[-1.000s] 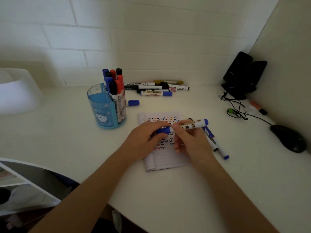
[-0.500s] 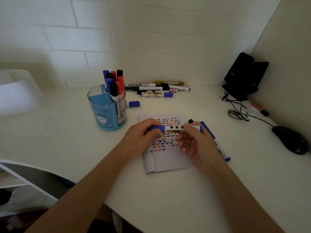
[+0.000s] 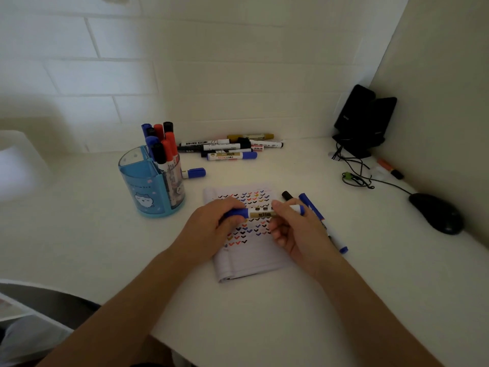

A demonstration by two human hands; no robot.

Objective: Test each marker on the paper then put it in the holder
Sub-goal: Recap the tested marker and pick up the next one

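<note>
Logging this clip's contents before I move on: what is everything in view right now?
held marker: one, white with blue cap, over the paper
paper: one, white with coloured ticks, table centre
holder: one, blue, left of paper, several markers standing in it
loose markers: several, mixed colours, by the back wall
side markers: at least two, blue and black, right of paper
mouse: one, black, far right
black device: one, back right corner
left hand: grips the held marker's cap end
right hand: grips its body
</note>
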